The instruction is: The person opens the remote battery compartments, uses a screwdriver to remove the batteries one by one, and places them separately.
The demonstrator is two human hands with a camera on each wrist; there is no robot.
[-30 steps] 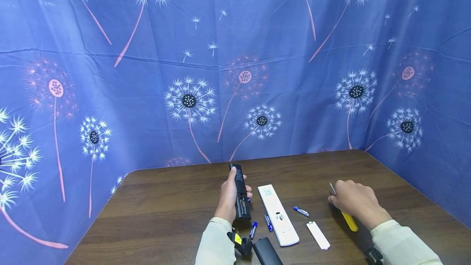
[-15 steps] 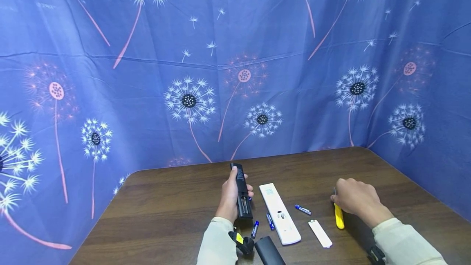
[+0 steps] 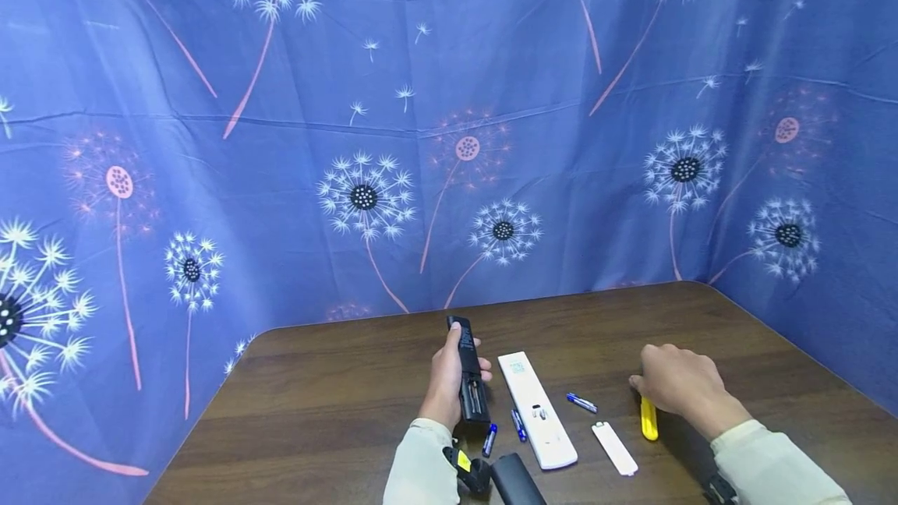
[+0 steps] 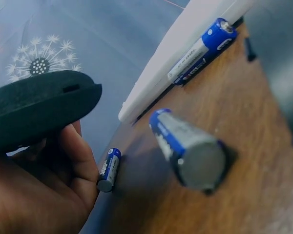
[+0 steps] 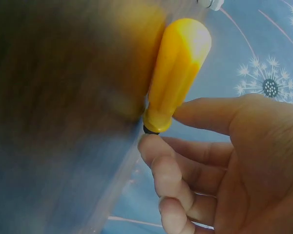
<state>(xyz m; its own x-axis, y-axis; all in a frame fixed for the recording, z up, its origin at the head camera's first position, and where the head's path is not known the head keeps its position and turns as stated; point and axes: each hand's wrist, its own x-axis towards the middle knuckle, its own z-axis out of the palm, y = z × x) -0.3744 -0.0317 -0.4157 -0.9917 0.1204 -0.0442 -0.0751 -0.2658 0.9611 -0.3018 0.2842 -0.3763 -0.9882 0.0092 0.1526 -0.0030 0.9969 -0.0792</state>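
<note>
My left hand grips a black remote control, thumb along its back. The remote's battery compartment faces up uncovered, with silvery parts showing inside. In the left wrist view the remote's rounded end sits above the curled fingers. Over at the right, my right hand pinches a screwdriver by its neck, the yellow handle pointing toward me. Thumb and index finger meet at the handle's collar in the right wrist view. The hand hides the screwdriver's shaft in the head view.
Between the hands lies a long white remote control. Blue and white batteries surround it, one to its right, others on its left. A white battery cover and a black cover lie nearer me. Behind the table hangs a blue curtain.
The screwdriver has turned in my right hand: its yellow handle swung from pointing down-right to nearly straight toward me. My left hand keeps its grip on the black remote control.
</note>
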